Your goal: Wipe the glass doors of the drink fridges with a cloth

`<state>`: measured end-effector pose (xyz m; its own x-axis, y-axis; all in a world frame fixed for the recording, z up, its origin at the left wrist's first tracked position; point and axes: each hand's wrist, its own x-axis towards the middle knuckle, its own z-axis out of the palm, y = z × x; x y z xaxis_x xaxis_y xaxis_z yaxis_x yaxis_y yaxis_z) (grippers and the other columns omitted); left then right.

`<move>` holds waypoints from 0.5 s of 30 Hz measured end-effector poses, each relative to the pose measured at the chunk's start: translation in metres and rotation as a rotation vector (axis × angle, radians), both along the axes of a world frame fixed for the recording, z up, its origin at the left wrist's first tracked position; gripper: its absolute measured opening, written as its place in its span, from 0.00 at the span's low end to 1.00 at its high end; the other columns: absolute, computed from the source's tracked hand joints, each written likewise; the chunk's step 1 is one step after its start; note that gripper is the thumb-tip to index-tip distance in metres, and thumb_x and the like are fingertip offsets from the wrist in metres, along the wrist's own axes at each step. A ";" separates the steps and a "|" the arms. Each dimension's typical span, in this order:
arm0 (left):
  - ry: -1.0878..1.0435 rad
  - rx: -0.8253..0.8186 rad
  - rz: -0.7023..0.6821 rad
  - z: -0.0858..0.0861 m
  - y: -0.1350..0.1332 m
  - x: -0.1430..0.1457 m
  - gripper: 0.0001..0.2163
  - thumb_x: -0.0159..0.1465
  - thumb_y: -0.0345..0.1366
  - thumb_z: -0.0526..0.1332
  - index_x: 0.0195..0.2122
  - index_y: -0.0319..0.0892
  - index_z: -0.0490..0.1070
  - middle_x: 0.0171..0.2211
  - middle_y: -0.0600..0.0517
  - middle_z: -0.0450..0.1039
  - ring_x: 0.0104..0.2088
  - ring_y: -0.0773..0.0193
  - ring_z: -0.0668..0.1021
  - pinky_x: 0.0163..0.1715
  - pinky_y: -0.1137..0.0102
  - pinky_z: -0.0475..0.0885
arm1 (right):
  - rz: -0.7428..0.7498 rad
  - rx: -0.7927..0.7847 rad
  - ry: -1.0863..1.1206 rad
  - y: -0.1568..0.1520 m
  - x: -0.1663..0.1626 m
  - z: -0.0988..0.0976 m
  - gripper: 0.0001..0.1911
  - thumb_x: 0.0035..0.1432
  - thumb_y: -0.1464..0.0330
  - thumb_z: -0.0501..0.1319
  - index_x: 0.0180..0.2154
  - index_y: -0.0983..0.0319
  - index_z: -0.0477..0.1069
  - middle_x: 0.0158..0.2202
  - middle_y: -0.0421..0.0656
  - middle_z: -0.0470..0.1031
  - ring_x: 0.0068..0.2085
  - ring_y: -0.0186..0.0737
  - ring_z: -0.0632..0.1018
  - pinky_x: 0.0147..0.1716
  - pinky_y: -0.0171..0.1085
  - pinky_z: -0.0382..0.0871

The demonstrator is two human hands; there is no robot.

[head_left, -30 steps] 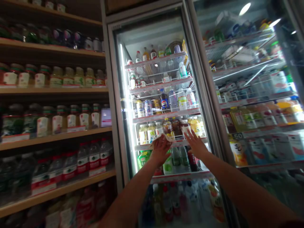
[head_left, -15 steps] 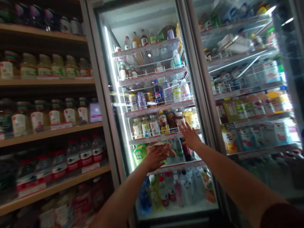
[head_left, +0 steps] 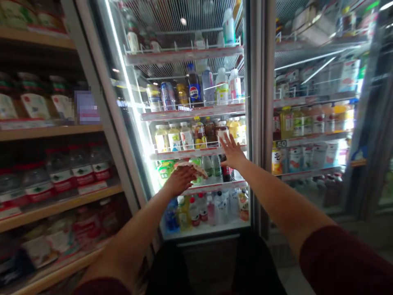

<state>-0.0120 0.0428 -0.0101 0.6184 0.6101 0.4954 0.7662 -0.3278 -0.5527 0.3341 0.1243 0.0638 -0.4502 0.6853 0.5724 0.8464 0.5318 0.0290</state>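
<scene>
L hand [head_left: 179, 182] is bent over a pale cloth [head_left: 192, 167], fingers partly curled w/ the cloth caught under them; how tight, can't tell. Cloth sits at the fingertips & pokes out to the grip's right. Prob. v. light, soft, limp, won't break; best held bunched at its middle under flat fingers so edges don't flop. Long axis approx. sideways, dipping a bit toward the loose R end; no clear front. R hand [head_left: 233, 153], up & right of the grip, has fingers spread, nothing held, at or nr the glass door [head_left: 130, 123]; contact unclear. Beyond the cloth, behind glass: drink bottles [head_left: 217, 168]. Well left of the grip: red-capped bottles [head_left: 81, 164] on a wooden shelf [head_left: 61, 207].
</scene>
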 end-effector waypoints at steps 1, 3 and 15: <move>-0.042 0.049 0.011 -0.001 0.000 -0.009 0.19 0.76 0.38 0.61 0.64 0.58 0.83 0.73 0.50 0.75 0.76 0.47 0.72 0.78 0.43 0.63 | 0.002 0.000 -0.006 0.001 0.000 -0.001 0.77 0.57 0.56 0.81 0.85 0.56 0.27 0.85 0.53 0.19 0.84 0.65 0.30 0.80 0.71 0.45; -0.215 0.200 0.063 0.006 0.000 -0.022 0.23 0.77 0.38 0.59 0.70 0.56 0.78 0.77 0.48 0.69 0.80 0.44 0.65 0.79 0.40 0.61 | -0.004 0.018 -0.014 0.004 0.001 -0.002 0.78 0.56 0.56 0.81 0.84 0.55 0.25 0.84 0.52 0.17 0.84 0.66 0.30 0.80 0.72 0.45; -0.085 -0.022 0.079 -0.047 -0.010 0.003 0.18 0.77 0.41 0.59 0.63 0.55 0.84 0.70 0.47 0.78 0.73 0.45 0.76 0.74 0.43 0.70 | -0.036 0.048 0.017 0.004 -0.001 -0.006 0.74 0.57 0.62 0.81 0.85 0.56 0.32 0.86 0.52 0.22 0.85 0.67 0.32 0.80 0.71 0.45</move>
